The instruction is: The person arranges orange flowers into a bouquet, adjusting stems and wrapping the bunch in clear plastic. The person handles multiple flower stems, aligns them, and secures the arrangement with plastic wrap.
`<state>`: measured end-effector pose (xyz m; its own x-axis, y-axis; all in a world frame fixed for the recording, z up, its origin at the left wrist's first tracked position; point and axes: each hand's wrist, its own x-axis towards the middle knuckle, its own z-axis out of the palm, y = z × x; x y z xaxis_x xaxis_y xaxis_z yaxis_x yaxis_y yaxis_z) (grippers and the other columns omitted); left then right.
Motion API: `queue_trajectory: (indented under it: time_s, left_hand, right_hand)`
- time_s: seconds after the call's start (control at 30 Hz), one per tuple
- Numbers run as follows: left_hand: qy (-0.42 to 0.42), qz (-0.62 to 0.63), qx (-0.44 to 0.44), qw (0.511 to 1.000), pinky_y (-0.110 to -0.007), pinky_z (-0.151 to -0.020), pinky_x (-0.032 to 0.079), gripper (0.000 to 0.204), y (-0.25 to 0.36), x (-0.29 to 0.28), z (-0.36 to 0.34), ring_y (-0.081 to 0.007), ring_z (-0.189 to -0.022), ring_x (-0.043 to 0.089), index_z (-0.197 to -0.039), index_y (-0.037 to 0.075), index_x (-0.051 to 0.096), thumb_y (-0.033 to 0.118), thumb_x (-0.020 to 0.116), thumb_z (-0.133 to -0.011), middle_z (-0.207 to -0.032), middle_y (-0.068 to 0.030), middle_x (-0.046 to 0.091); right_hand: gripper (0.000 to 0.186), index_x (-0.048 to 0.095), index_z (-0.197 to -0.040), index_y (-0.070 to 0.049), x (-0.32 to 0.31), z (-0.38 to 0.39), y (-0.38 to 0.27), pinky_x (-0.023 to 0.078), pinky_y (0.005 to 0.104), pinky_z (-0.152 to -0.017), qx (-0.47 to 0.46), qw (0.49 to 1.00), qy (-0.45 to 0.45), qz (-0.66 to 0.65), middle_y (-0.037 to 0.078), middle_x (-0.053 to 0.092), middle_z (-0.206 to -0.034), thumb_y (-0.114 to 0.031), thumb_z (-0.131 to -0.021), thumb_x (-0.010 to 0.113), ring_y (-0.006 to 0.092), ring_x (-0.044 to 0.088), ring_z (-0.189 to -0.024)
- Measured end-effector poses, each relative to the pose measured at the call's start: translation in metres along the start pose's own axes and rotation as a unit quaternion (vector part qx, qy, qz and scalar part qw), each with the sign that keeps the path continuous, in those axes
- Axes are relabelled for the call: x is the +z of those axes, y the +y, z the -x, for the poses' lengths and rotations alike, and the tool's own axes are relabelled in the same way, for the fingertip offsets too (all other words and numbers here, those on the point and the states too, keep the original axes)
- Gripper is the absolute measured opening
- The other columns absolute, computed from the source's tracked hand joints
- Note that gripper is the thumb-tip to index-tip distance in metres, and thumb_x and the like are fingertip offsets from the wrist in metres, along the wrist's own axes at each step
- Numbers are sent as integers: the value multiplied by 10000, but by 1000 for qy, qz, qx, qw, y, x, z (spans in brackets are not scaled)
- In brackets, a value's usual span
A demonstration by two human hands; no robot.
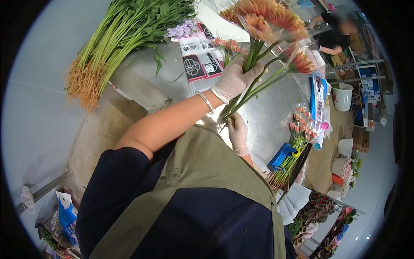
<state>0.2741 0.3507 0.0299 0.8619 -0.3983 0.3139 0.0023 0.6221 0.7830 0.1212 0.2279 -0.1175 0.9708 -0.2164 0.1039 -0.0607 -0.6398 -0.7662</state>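
My left hand (236, 80), in a pale thin glove with a silver bangle at the wrist, is closed around the stems of a bunch of peach-orange gerberas (269, 21). Clear plastic wraps the flower heads, which point up and away from me. One bloom (300, 61) hangs lower, to the right of the others. Close to my apron, my gloved right hand (238, 134) has its fingers curled at the lower ends of the gerbera stems (228, 110). Those fingertips are partly hidden behind the stems.
Long leafy stems with bare roots (116, 47) lie at the far left of the metal table (271, 116). Printed wrappers (200, 62) lie beyond my left arm. Small coral-flowered stems (297, 138) and a blue tape dispenser (282, 156) sit at right. A person (338, 32) stands far right.
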Motion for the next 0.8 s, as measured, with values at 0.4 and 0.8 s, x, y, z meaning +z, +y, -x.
queue_trajectory:
  time_s: [0.4, 0.8]
  left_hand:
    - [-60, -62, -58, 995, -215, -697, 437, 330, 6, 8, 7, -48, -769, 500, -1159, 41, 582, 289, 621, -945, -875, 25, 592]
    - [-102, -66, -30, 992, -205, -662, 438, 221, 4, 18, 17, -30, -727, 490, -1105, 43, 600, 196, 586, -945, -831, 44, 559]
  right_hand:
    - [147, 604, -977, -63, -23, -10, -41, 500, 413, -654, -63, 993, 5, 101, 138, 648, -887, -73, -834, 632, 346, 633, -764]
    - [110, 612, -902, -74, -31, -8, -36, 496, 391, -636, -99, 992, 0, 80, 118, 645, -828, -37, -806, 650, 326, 633, -747]
